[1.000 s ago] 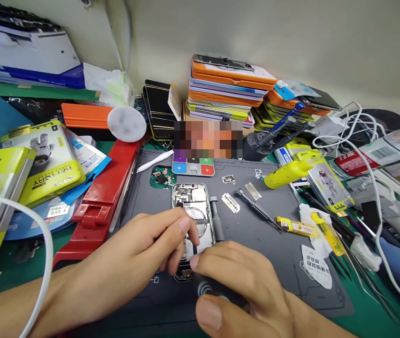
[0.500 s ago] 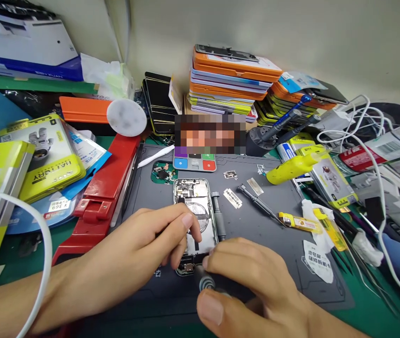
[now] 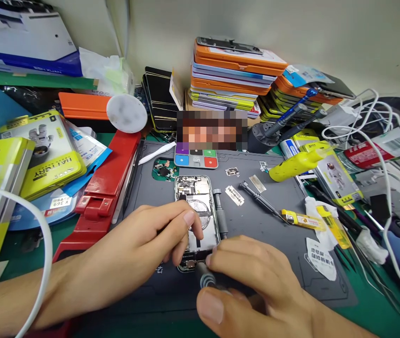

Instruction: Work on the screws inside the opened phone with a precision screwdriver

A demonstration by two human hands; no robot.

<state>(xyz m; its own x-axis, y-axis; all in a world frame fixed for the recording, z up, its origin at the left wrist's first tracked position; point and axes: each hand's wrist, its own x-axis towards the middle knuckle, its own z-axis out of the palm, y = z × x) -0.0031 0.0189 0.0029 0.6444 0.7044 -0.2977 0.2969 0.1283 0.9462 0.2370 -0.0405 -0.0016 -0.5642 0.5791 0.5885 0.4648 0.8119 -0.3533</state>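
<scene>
An opened phone body (image 3: pixel 197 206) lies face down on the dark grey work mat (image 3: pixel 284 244), its inner parts showing. My left hand (image 3: pixel 140 258) rests on the phone's left side, fingers curled and pressing its lower half. My right hand (image 3: pixel 256 291) is closed round a dark screwdriver (image 3: pixel 205 279) whose tip sits at the phone's bottom end. A second black screwdriver (image 3: pixel 258 202) and a razor blade (image 3: pixel 234 195) lie on the mat to the right.
A red hinged tool (image 3: pixel 104 188) lies left of the mat. Yellow battery boxes (image 3: pixel 45 150) pile up at the left. Stacked orange and grey phone cases (image 3: pixel 231 75) stand behind. White cables (image 3: pixel 372 141) and a yellow-handled tool (image 3: pixel 293 164) crowd the right side. Small screws and metal plates dot the mat.
My right hand has shifted slightly up and right, bringing the screwdriver tip onto the phone's bottom end. The left hand has stayed on the phone.
</scene>
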